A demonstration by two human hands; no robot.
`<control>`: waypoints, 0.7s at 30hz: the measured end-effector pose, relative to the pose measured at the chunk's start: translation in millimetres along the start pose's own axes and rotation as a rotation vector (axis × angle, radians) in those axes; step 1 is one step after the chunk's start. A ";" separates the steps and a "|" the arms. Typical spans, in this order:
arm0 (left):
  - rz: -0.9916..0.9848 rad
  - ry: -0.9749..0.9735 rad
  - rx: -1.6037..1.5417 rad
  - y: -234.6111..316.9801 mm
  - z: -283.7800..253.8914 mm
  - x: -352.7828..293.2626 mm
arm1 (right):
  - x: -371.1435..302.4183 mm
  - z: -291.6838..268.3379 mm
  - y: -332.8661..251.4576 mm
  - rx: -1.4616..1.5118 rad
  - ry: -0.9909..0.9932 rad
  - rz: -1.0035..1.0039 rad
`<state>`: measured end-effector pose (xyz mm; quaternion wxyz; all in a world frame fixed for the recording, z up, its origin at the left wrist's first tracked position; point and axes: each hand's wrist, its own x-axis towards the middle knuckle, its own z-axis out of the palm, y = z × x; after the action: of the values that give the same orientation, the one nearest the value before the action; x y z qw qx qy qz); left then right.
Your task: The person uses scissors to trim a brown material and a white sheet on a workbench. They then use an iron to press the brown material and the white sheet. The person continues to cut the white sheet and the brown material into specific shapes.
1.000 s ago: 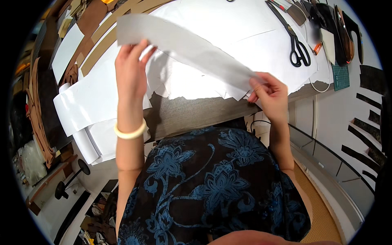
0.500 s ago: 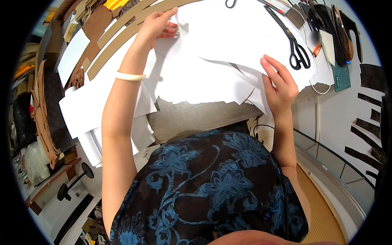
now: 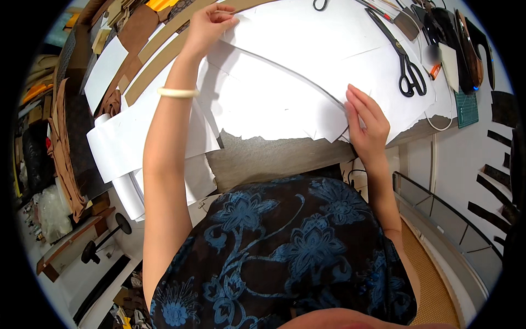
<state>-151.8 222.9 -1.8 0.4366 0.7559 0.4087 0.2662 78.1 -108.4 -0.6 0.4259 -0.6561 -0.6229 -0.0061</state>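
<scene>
A large sheet of white paper stretches between my two hands. Its near edge runs slantwise from the upper left down to the right, lifted a little, with a shadow beneath. At the far left, my left hand is closed in a pinch on the sheet's corner. Nearer to me on the right, my right hand pinches the other end of that edge between thumb and fingers. Below it lies another white paper with a ragged near edge. Black-handled scissors rest on the paper, right of the sheet.
Brown strips lie beyond my left arm. A white paper roll sits at the table's left. The grey table edge is in front of me. Tools and a green cutting mat are at the right.
The sheet's curling near edge is now drawn nearly straight between my hands. My right hand has come slightly nearer to me, and my left fingers have closed into a pinch.
</scene>
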 end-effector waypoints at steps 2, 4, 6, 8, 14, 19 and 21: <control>0.013 -0.045 0.001 -5.2 -6.4 14.8 | 5.7 6.8 -4.7 0.040 0.044 0.069; -0.024 -0.103 -0.019 -9.6 -11.8 24.7 | 16.7 5.9 -15.0 0.098 0.057 0.186; -0.081 -0.123 -0.046 4.0 -6.8 27.3 | 24.7 4.2 -22.8 0.179 0.038 0.359; -0.069 -0.122 -0.074 8.6 -6.3 30.1 | 26.7 4.1 -23.7 0.273 0.045 0.459; -0.037 -0.162 -0.091 15.5 -7.3 34.2 | 34.6 -5.8 -17.6 0.356 0.051 0.559; -0.019 -0.228 -0.054 -9.5 -9.5 33.3 | 28.6 -2.2 -18.1 0.620 0.045 0.731; 0.026 -0.157 0.055 -16.5 -7.0 27.3 | 24.7 -0.2 -13.9 0.596 0.012 0.734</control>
<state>-149.2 253.9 -11.8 0.4430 0.7914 0.3705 0.2006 72.3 -90.3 20.5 0.5732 -0.6820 -0.3222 0.3202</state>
